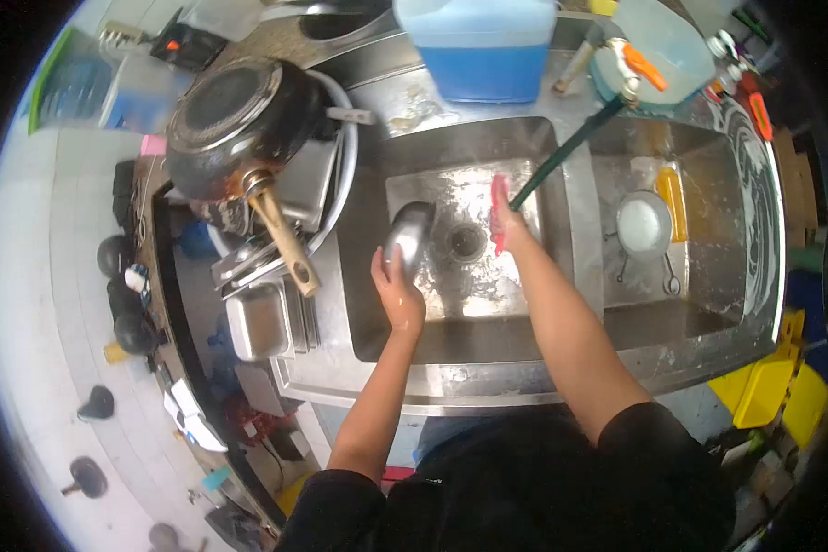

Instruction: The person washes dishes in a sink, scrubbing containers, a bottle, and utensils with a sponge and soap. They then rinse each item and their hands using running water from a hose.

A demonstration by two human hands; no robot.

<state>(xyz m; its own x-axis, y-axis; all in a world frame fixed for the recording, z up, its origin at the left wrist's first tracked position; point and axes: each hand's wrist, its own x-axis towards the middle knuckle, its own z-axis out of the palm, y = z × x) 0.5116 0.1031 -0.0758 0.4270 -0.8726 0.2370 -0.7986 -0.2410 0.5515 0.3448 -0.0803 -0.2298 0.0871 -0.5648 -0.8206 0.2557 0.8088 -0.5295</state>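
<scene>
My left hand (pixel 400 296) holds a small shiny metal bowl (pixel 410 232), tilted on its side over the left sink basin (pixel 368 313). Its fingers lie along the bowl's lower left side. Across the drain from it, my right hand (pixel 508 226) is closed round the end of a dark green hose (pixel 570 145). A flat pink-red piece (pixel 500 195), too unclear to name, shows at the fingers of the same hand. The hose runs up to a tap with an orange handle (pixel 642 66). Wet, bright patches cover the basin floor around the drain (pixel 467 243).
Left of the sink, a blackened pan with a wooden handle (pixel 283 237) lies upside down on stacked metalware in a large basin (pixel 350 152). Metal trays (pixel 258 322) stand below it. A jug of blue liquid (pixel 483 60) is behind; the right basin holds a whitish round container (pixel 644 224).
</scene>
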